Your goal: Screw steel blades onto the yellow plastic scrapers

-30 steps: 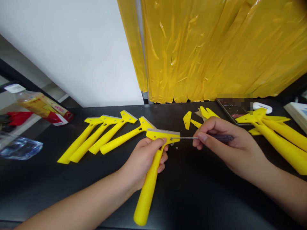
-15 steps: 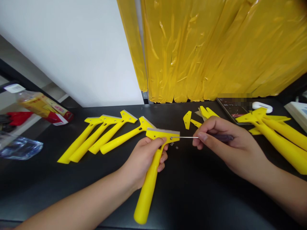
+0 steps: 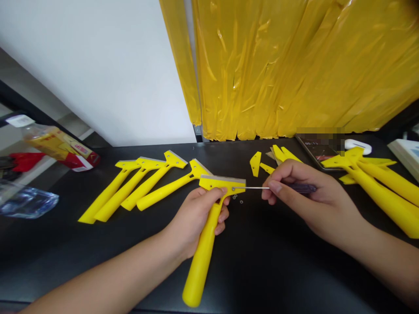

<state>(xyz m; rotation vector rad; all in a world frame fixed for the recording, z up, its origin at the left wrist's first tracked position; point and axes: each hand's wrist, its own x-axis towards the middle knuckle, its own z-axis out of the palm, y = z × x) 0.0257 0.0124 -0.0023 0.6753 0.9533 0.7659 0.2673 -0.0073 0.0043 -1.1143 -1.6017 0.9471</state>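
Observation:
My left hand (image 3: 199,213) is closed around the neck of a yellow scraper (image 3: 201,257), thumb pressed on its head. A metal blade strip runs along the head's top edge, and the handle points toward me. In my right hand (image 3: 301,192) is a screwdriver (image 3: 252,188) with a dark purple handle, held between thumb and fingers. Its thin shaft lies level, with the tip at the screw (image 3: 233,189) on the right side of the scraper head. Several small metal pieces (image 3: 241,202) lie on the table just below the tip.
Several scrapers with blades (image 3: 147,192) lie at the left. Yellow handles (image 3: 382,183) are piled at the right, near a phone (image 3: 319,150). Loose yellow plates (image 3: 255,164) lie behind my hands. A drink bottle (image 3: 59,144) stands at the far left of the black table (image 3: 262,270).
My right hand and the screwdriver handle have shifted very slightly to the left. The scraper and my left hand stay where they were.

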